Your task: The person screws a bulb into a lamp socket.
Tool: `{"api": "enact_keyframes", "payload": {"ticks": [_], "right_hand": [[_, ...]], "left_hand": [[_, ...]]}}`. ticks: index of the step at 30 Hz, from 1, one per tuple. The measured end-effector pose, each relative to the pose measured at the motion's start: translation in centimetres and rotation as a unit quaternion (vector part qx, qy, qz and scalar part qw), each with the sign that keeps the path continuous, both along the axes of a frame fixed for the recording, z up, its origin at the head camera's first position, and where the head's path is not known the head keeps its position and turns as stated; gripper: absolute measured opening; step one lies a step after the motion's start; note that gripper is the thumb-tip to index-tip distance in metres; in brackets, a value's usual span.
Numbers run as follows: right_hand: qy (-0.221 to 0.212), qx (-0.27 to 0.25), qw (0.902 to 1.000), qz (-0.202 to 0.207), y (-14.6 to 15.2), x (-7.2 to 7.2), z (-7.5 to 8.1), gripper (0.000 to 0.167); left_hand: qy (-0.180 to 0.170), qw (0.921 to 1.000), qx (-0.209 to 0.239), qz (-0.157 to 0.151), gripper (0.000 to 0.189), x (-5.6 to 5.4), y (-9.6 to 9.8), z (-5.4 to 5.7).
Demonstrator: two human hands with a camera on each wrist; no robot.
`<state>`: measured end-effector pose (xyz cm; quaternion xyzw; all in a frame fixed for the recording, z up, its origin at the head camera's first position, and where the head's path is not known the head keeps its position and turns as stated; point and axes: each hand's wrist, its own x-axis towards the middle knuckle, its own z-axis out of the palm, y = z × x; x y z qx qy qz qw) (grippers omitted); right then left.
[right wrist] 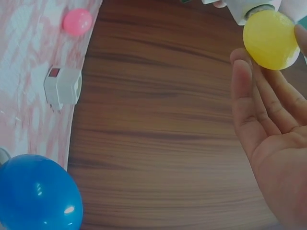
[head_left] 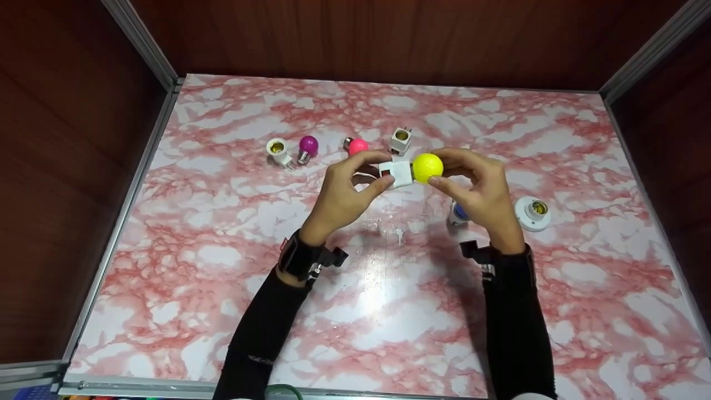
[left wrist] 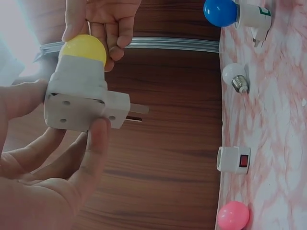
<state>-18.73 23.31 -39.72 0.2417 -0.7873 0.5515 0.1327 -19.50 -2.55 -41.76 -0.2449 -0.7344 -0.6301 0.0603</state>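
Note:
In front of the chest, above the table, my left hand (head_left: 345,191) grips a white plug-in bulb socket (head_left: 401,174) between thumb and fingers. A red switch shows on the socket's side, and two metal prongs stick out of it in the left wrist view. My right hand (head_left: 484,186) pinches a yellow bulb (head_left: 427,168) by its round globe. The bulb's base points at the socket's mouth, and in the right wrist view a bit of its metal shows there. Most of the screw thread is hidden.
On the marbled table (head_left: 222,311) lie a round-mouthed white socket (head_left: 278,149), a purple bulb (head_left: 308,145), a pink bulb (head_left: 359,146) and another switched socket (head_left: 401,140). Near the right hand are a blue bulb (head_left: 460,212) in a white holder, a white bulb (left wrist: 232,74) and a round lamp base (head_left: 533,214).

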Motion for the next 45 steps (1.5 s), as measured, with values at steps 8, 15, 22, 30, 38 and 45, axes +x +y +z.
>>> {"api": "enact_keyframes", "payload": {"ticks": [8,15,22,30,38,45], "right_hand": [[0.008,0.012,0.9999,-0.002,0.08,-0.09,0.05,0.043],[-0.005,0.017,0.9998,0.002,0.24,-0.09,-0.04,0.045],[0.002,0.002,1.0,-0.002,0.14,-0.16,-0.03,0.039],[0.003,0.016,0.9998,0.014,0.08,-0.16,-0.04,0.037],[0.01,0.022,0.9996,0.018,0.07,-0.32,-0.04,0.037],[0.005,0.016,0.9998,0.011,0.09,-0.33,-0.15,0.037]], "left_hand": [[-0.016,0.9996,-0.01,-0.019,0.041,-0.04,0.06,0.04],[-0.022,0.9989,-0.04,-0.012,0.043,0.04,0.04,-0.01],[-0.015,0.9973,-0.071,-0.004,0.042,0.0,0.1,-0.16],[-0.021,0.9951,-0.096,-0.009,0.046,0.1,0.26,-0.27],[-0.018,0.9948,-0.1,-0.005,0.043,0.05,0.31,-0.33],[-0.018,0.9954,-0.094,-0.002,0.041,-0.12,0.44,-0.64]]}}
